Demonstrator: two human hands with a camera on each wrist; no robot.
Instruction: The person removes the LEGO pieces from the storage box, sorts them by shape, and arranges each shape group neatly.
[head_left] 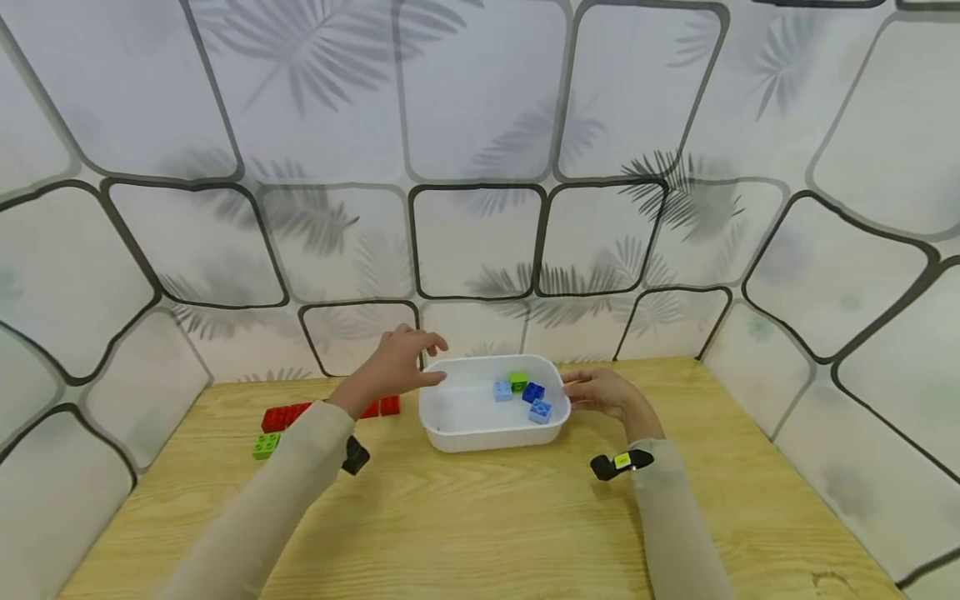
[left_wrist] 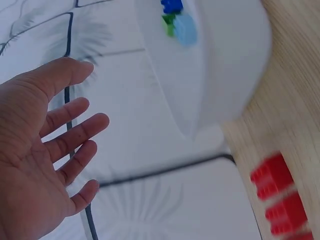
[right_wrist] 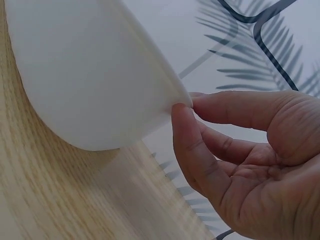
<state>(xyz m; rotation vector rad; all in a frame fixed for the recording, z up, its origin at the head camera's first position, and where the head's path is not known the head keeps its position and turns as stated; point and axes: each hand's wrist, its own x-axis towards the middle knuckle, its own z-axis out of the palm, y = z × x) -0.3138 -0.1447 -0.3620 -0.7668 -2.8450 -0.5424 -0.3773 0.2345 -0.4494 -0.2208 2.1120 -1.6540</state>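
White tub, blue and green bricks, red bricks, leaf-patterned wall

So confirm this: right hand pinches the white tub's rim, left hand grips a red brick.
Not quite. The right hand does pinch the white tub at its rim, but the left hand is open and holds nothing, as the left wrist view shows.

Place: a staged recording booth, not a lived-in room.
Evidence: leaf-patterned screens enclose a small wooden table on three sides.
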